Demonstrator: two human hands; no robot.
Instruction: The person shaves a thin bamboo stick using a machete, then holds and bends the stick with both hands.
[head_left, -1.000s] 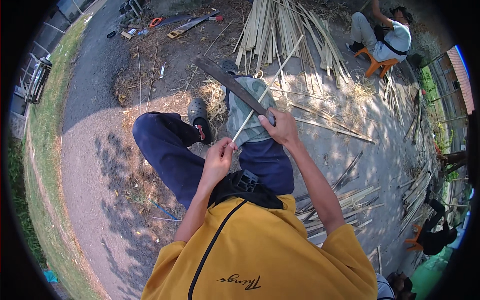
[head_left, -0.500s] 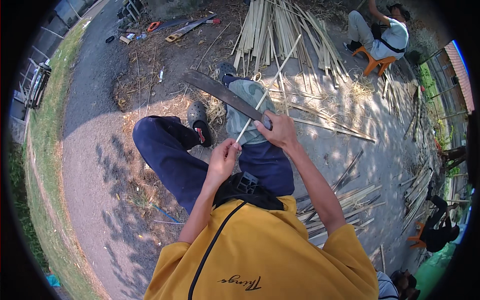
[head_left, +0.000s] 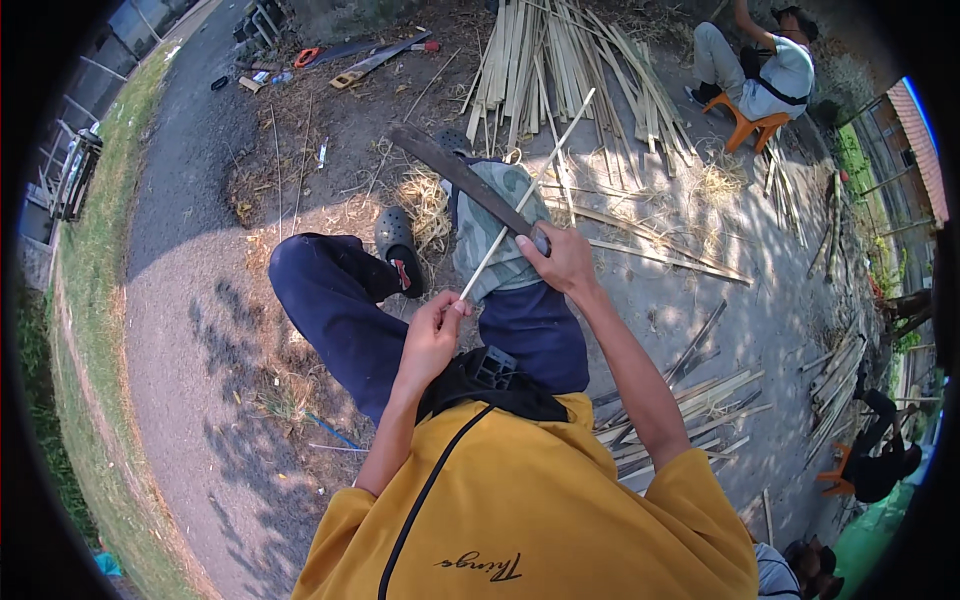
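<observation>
My left hand (head_left: 433, 337) pinches the near end of a thin pale bamboo strip (head_left: 546, 168). The strip slants up and away to the right over my right thigh. In my right hand (head_left: 561, 262) is a machete (head_left: 462, 178) with a long dark blade, gripped by its handle. Its blade points far left and crosses the strip just beyond my right thumb. Beneath the crossing, a grey-green patterned cloth (head_left: 487, 232) covers my right knee. My right fingers partly hide the handle.
A big heap of split bamboo strips (head_left: 540, 70) lies ahead, and shorter pieces (head_left: 690, 415) lie at my right. Handsaws (head_left: 378, 60) rest on the ground at far left. One person (head_left: 780, 75) sits on an orange stool at far right; another (head_left: 880, 460) sits lower right.
My left hand has drawn the strip a little toward my body and left, so its far end sits nearer. The machete's tip has shifted slightly right.
</observation>
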